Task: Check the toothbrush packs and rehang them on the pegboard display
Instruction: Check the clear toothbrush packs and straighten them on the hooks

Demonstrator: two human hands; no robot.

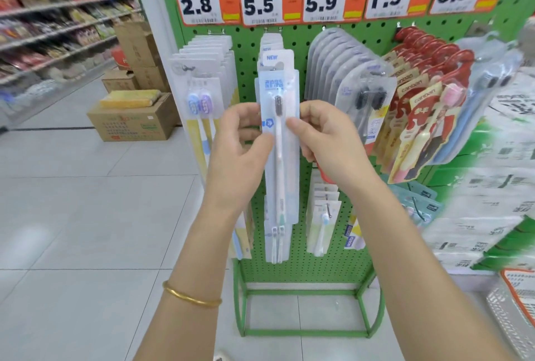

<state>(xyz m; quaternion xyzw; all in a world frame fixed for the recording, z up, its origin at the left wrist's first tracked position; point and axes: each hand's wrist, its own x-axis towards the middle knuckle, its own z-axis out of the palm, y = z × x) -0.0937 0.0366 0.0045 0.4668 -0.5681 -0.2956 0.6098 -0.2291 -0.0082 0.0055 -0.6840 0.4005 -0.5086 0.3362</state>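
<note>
A gold bangle on the left forearm is nearest. Beyond it, the left hand and the right hand pinch one toothbrush pack by its two long edges. The pack stands upright, brush head on top, directly before its sister packs hanging on the pegboard. Their peg lies above the hands, so I judge the pack must travel up and forward.

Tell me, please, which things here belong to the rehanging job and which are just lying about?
Job: toothbrush pack, held by left hand and right hand; matching hung packs behind it; green pegboard.
Lying about: cardboard box on the floor; yellow bundle on it; snack shelves; wire basket.
</note>
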